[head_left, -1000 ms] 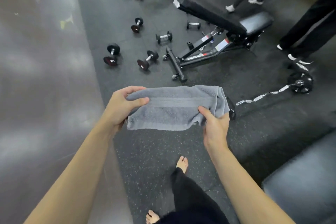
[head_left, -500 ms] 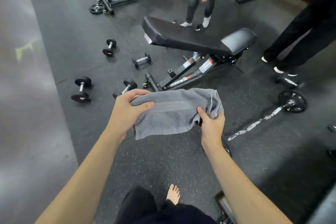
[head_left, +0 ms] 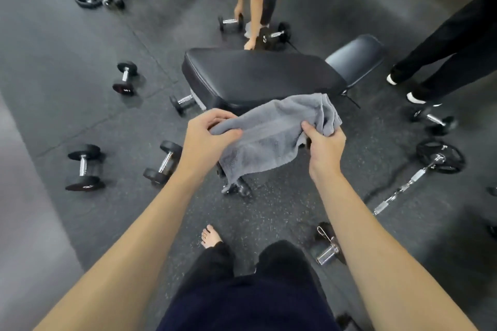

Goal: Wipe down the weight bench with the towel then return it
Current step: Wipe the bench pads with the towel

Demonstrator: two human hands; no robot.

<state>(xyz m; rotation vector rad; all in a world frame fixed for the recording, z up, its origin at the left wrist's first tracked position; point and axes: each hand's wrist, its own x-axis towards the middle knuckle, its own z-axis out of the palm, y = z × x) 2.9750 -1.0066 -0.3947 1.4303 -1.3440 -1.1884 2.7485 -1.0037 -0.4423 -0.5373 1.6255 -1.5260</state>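
Note:
A folded grey towel (head_left: 271, 134) is stretched between my two hands just in front of the black padded weight bench (head_left: 258, 75). My left hand (head_left: 207, 137) grips the towel's left end, thumb on top. My right hand (head_left: 325, 145) pinches its right side, and the loose right end bunches above that hand. The towel hangs over the bench's near edge and hides part of its frame; I cannot tell whether it touches the pad. The bench's back pad lies across the view, with the smaller seat pad (head_left: 355, 56) at its right end.
Several dumbbells lie on the dark rubber floor left of the bench (head_left: 83, 169) (head_left: 164, 164) (head_left: 125, 78). A curl bar with plate (head_left: 419, 172) lies right. One person bends over dumbbells behind the bench (head_left: 261, 2); another stands at right (head_left: 443, 56). My bare foot (head_left: 211, 236) is below.
I have stepped closer to the bench, which now fills the middle of the view. The towel stays held in both hands. The person behind the bench has bent down to the dumbbells.

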